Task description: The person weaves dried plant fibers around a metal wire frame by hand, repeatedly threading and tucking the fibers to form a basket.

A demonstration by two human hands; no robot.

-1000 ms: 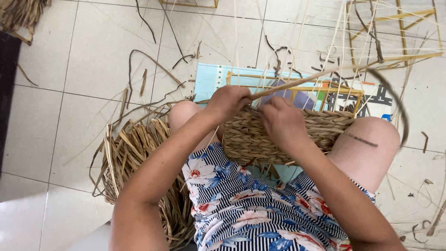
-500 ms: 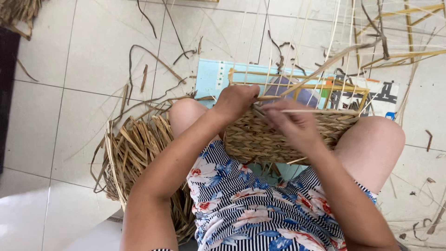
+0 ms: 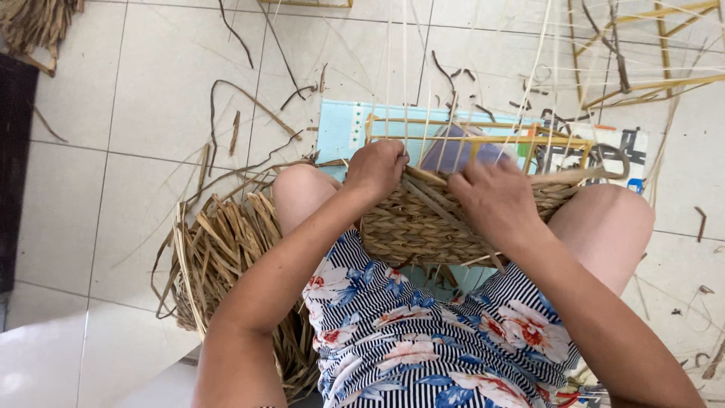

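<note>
Basket (image 3: pixel 423 227) rests on the lap at frame centre, its lower wall woven, bare stakes (image 3: pixel 453 91) rising above unwoven. Left hand (image 3: pixel 377 168) clenches the rim; right hand (image 3: pixel 495 198) pinches a strand (image 3: pixel 442 208). Loose straw (image 3: pixel 226 249) lies lower left.

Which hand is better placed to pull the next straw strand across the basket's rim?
Probably the right hand: its fingers lie on the loose strands crossing the woven basket. The left hand grips the rim, steadying it.
</note>
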